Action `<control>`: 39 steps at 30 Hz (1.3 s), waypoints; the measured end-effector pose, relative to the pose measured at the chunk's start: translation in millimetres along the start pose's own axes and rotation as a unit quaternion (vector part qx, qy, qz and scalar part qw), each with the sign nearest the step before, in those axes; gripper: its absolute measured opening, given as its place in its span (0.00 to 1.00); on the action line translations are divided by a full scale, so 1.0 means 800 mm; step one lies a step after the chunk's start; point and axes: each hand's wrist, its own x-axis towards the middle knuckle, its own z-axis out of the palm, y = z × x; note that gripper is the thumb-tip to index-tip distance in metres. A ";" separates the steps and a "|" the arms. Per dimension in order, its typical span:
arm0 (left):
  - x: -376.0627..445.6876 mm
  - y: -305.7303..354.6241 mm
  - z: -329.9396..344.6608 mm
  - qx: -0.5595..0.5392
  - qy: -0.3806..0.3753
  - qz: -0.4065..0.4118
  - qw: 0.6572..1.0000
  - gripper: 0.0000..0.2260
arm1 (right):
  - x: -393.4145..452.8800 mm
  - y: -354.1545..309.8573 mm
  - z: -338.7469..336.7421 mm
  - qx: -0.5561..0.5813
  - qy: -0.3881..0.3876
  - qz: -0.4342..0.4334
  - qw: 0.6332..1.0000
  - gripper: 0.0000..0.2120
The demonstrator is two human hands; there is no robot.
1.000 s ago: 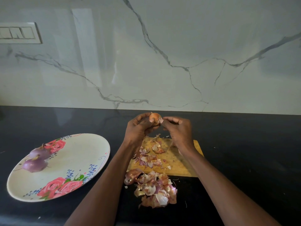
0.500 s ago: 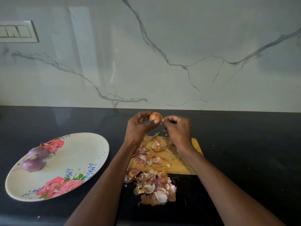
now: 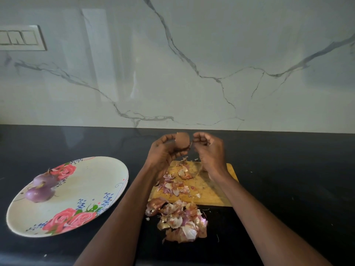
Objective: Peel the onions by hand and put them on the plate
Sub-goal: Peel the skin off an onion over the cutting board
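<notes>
You are working over a black countertop (image 3: pixel 288 169), with a floral plate (image 3: pixel 92 181) lying at your left and a wooden cutting board (image 3: pixel 207 191) under your hands. Two peeled purple onions (image 3: pixel 39 193) are already sitting side by side at the plate's far left edge, touching or nearly so. A heap of onion skins (image 3: pixel 178 219) is lying on the counter just in front of the board, with smaller scraps scattered on the board itself.

You are holding the current onion (image 3: pixel 182 140) up above the board's far edge. Your left hand (image 3: pixel 163 154) is cupping it, fingers curled round it. Your right hand (image 3: pixel 210 150) is hovering just beside it with fingers curled inward, seemingly pinching a thin strip of skin.

To do this step well, I judge you should be keeping the left hand's hold firm but light, pulling each strip down along the onion toward its root end, and turning the onion as you go so no dry brown patch is left. Keep working above the board so the scraps are falling there, not on the plate.

Several things are hard to make out. The strip at your right fingertips is blurred, so I cannot tell for certain that it is gripped. The onion's underside is hidden by your left palm, so how much skin is remaining there is unclear.
</notes>
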 end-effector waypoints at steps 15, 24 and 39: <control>-0.008 0.004 -0.002 0.071 0.024 0.012 0.997 0.08 | -0.003 0.000 0.000 -0.097 -0.054 -0.110 0.988 0.14; -0.011 -0.001 0.003 0.078 0.012 0.047 0.996 0.07 | -0.005 0.005 0.000 -0.024 -0.006 -0.055 0.998 0.09; -0.006 -0.007 0.008 0.058 0.045 0.079 0.994 0.11 | -0.007 0.001 0.007 -0.030 0.018 -0.039 0.999 0.05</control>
